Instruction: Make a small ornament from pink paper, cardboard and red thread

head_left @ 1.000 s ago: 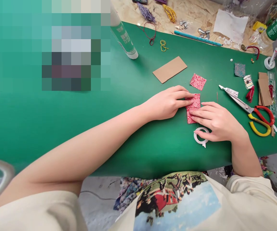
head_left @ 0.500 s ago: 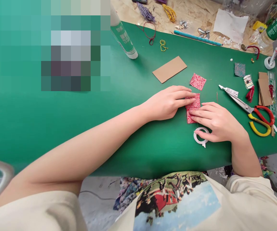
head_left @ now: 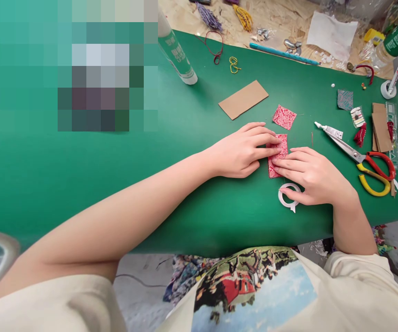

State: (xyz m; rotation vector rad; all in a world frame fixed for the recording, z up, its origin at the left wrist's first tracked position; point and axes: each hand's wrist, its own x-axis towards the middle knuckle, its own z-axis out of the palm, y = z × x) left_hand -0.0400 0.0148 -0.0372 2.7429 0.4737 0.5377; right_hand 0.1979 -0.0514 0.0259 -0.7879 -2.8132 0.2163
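Note:
Two red patterned fabric squares lie edge to edge on the green table, an upper one point(head_left: 282, 139) and a lower one point(head_left: 272, 172). My left hand point(head_left: 242, 150) rests with outstretched fingertips on the upper square. On the lower square lie the fingers of my right hand point(head_left: 307, 177), also stretched out, while its thumb reaches over a roll of white tape point(head_left: 283, 198). A third red fabric square point(head_left: 284, 117) lies apart, just beyond my hands. Neither hand grips anything.
Scissors point(head_left: 353, 150) and a small white tube point(head_left: 333, 132) lie to the right. Cardboard pieces point(head_left: 243, 99) lie beyond my left hand and at the right edge. A green-and-white bottle point(head_left: 181, 60) stands at the back. Tassels, a blue pencil point(head_left: 285, 54) and beads lie along the far side.
My left hand's fingers have shifted slightly on the upper square, and its thumb shows more now. My right hand and the fabric squares have stayed in place.

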